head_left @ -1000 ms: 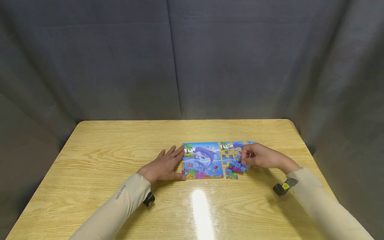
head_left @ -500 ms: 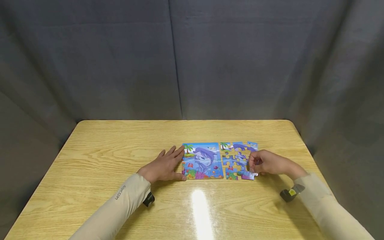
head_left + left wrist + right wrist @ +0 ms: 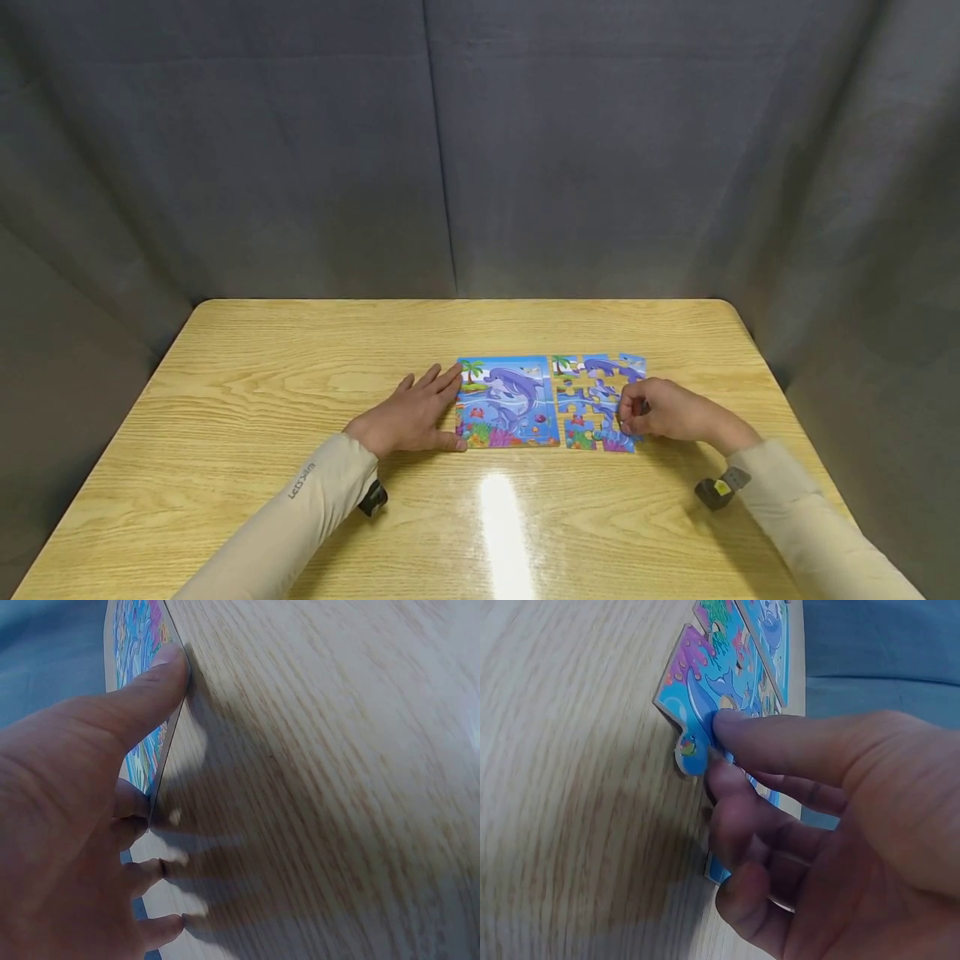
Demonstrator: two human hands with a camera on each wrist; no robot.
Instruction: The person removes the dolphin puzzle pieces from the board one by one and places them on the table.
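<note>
A dolphin jigsaw board point(image 3: 510, 404), its picture whole, lies flat on the table. At its left side rests my left hand point(image 3: 405, 418), fingers spread; the thumb point(image 3: 166, 675) and fingertips touch the board's edge. To the right of the board, loose jigsaw pieces point(image 3: 572, 402) lie in rough rows of the same picture. Thumb and forefinger of my right hand point(image 3: 671, 410) pinch a jigsaw piece point(image 3: 686, 694) with purple coral and a small fish, at the front right of those rows. The right hand covers some pieces from the head view.
A wooden table point(image 3: 315, 342) carries everything. Bare tabletop shows behind and in front of the board, with a bright light reflection point(image 3: 504, 525) near the front. Grey curtains point(image 3: 337, 167) stand behind the table and at both sides.
My right hand has moved right and slightly nearer with the jigsaw piece, from over the middle of the rows to their front right. The piece now lies lower. My left hand has stayed put.
</note>
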